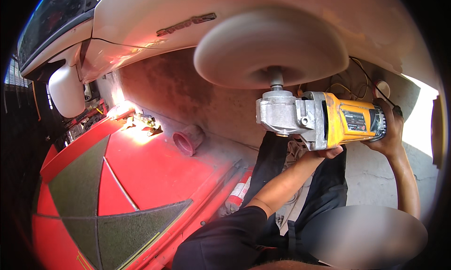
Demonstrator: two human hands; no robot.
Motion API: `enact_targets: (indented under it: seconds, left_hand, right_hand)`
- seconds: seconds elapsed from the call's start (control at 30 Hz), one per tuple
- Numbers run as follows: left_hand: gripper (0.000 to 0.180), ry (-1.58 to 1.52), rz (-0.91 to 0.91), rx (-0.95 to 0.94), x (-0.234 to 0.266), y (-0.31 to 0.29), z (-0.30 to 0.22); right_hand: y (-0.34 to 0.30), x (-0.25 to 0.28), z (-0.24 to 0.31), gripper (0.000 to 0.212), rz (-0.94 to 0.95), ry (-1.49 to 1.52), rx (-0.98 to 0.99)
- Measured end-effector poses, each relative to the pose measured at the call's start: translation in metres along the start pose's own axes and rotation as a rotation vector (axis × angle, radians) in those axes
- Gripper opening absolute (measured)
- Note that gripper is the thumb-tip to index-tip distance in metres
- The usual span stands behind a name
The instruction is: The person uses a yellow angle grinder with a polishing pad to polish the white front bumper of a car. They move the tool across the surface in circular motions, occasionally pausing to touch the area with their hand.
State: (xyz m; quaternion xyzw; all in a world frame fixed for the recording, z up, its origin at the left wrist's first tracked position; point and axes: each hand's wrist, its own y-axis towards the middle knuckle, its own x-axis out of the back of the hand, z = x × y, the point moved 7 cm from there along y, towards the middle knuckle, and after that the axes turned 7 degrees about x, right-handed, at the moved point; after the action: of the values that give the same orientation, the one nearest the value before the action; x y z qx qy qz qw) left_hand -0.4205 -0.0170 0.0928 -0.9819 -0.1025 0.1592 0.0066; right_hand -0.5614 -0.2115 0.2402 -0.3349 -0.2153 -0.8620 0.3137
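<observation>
**Yellow polisher held in two hands beneath a pale car panel**

The polisher (322,122) lies sideways just below the car panel (136,26), its round pad (268,44) uppermost; the blur hides whether pad and panel touch. It will likely feel heavy toward the metal gear head (282,112), with a stiff body and a softer pad. The best hold seems to be the rear end plus the underside, clear of the pad. The right hand (393,127) grasps the rear; the left hand (331,152) supports the underside, its fingers partly hidden. The housing (340,129) is yellow and scuffed, the gear head dull silver, the pad pale and blurred, as if spinning.
</observation>
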Motion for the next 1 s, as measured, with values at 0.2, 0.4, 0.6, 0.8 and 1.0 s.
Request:
enact_targets:
  seconds: [0.2, 0.4, 0.6, 0.8, 1.0]
  left_hand:
    - [0.119, -0.382, -0.112, 0.222, 0.047, 0.024, -0.031]
    - [0.107, -0.197, -0.251, 0.199, 0.145, 0.067, -0.110]
    - [0.097, 0.038, -0.411, 0.154, 0.205, 0.085, -0.225]
    - [0.090, 0.057, -0.393, 0.124, 0.221, 0.101, -0.319]
    - [0.086, 0.047, -0.444, 0.144, 0.213, 0.112, -0.379]
  right_hand:
    - [0.008, -0.028, 0.019, 0.089, 0.023, 0.000, -0.084]
    - [0.056, -0.112, 0.060, 0.090, 0.015, 0.046, -0.112]
    - [0.100, -0.187, 0.127, 0.095, -0.012, 0.239, -0.178]
    - [0.131, -0.191, 0.205, 0.095, -0.110, 0.510, -0.199]
    - [0.147, -0.152, 0.252, 0.091, -0.093, 0.612, -0.306]
